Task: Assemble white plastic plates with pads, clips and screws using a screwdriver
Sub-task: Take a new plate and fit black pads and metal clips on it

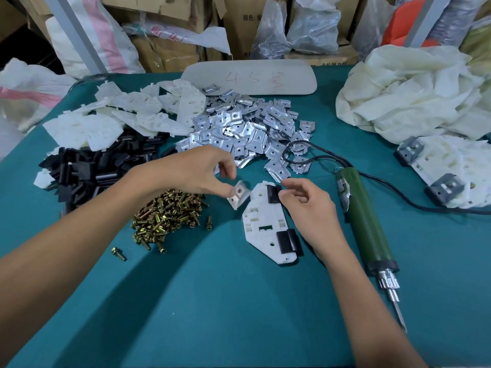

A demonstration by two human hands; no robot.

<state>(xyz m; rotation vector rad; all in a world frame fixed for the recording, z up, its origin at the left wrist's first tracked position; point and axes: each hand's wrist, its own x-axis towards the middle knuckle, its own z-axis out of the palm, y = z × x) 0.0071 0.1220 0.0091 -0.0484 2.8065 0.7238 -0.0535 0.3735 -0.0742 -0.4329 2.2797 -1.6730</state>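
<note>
At frame centre on the teal table lies a white plate. The right hand pinches the plate's far black pad. The left hand pinches a metal clip just beside the plate. A green screwdriver lies to the right, and a clip pile lies beyond.

The table has a blue-green cloth on it, and soft shadows fall across the near part. At the back of the table lies a long pale board with red writing. On the right sits a big crumpled white cloth. Behind the table, brown cardboard boxes are stacked up, some torn. Clear plastic bags lean on them. A white sack with a pink stripe stands on the left, with a gray bar in front. Something orange shows at the top right.
</note>
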